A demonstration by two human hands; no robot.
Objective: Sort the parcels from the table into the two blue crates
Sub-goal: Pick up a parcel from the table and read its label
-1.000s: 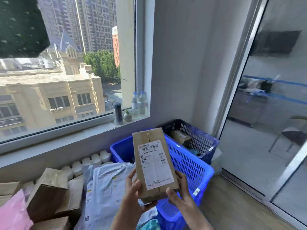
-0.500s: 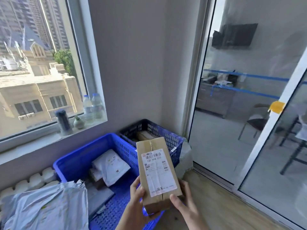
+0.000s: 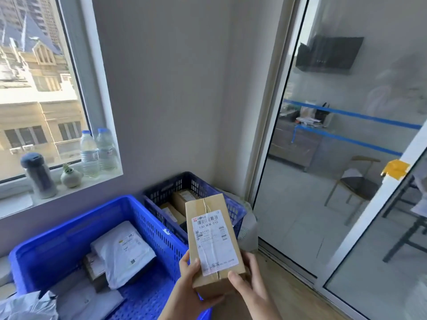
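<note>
I see the left hand and the right hand both gripping the taped brown cardboard box at its near end, label up. The dark blue slotted plastic crate behind it seems to hold brown cartons.

Box in the fingers: matt brown cardboard, wrinkled paper label. Crate left of fingers: glossy blue plastic; bag inside it smooth plastic.

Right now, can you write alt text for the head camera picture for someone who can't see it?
The left hand and right hand hold a labelled cardboard box near two blue crates. The nearer crate holds a white mailer; the farther crate holds brown boxes.
</note>
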